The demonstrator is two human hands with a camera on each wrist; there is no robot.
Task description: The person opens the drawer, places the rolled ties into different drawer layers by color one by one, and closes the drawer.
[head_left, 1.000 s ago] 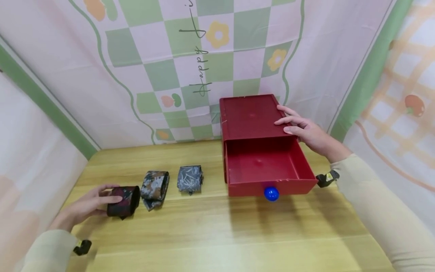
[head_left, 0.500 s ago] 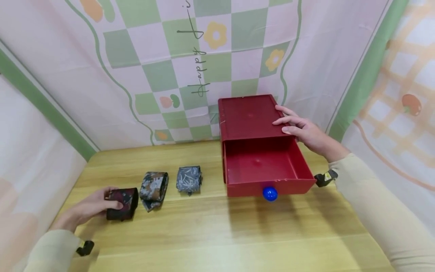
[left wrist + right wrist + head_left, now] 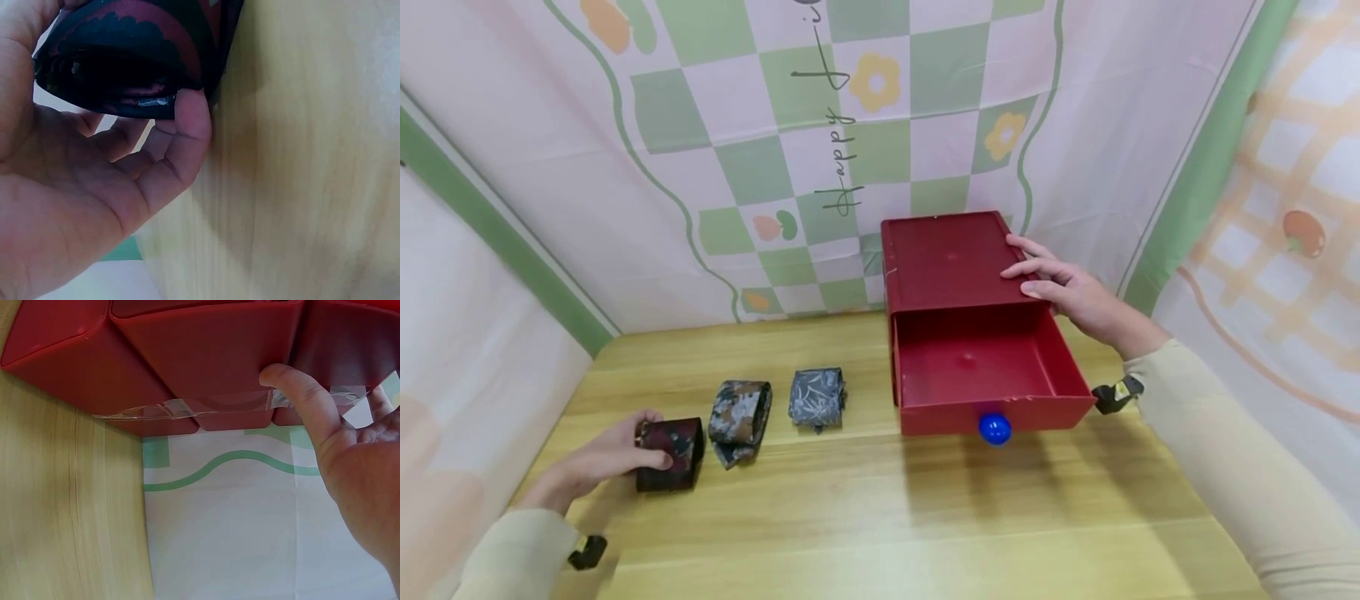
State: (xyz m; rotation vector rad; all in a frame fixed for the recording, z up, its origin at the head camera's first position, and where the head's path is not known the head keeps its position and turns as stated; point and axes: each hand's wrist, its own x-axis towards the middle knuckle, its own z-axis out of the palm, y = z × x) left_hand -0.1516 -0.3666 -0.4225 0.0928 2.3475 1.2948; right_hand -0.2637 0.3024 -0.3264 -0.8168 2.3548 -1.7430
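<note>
Three rolled-up patterned cloths lie in a row on the table. My left hand [image 3: 613,454] grips the leftmost, a dark maroon-and-black roll [image 3: 673,452], with the thumb across its upper side and the fingers around its far end. In the left wrist view the roll's hollow end shows. Just right of it is a brown-and-grey blotched roll [image 3: 740,412] with a pointed end poking out, then a grey leaf-patterned roll [image 3: 817,397]. My right hand [image 3: 1075,292] rests with spread fingers on the upper right edge of the red drawer cabinet [image 3: 951,258]. Its drawer [image 3: 970,367] stands pulled out and bare inside.
A blue ball knob [image 3: 995,428] juts from the drawer front. Clear tape [image 3: 147,412] joins the red cabinet sections in the right wrist view. The wooden table [image 3: 820,517] ends at a checked curtain [image 3: 876,154] behind, with more curtains at both sides.
My left hand has shifted the maroon roll slightly toward me, and its fingers have drawn in around it. The right hand has stayed on the cabinet; the other rolls have not moved.
</note>
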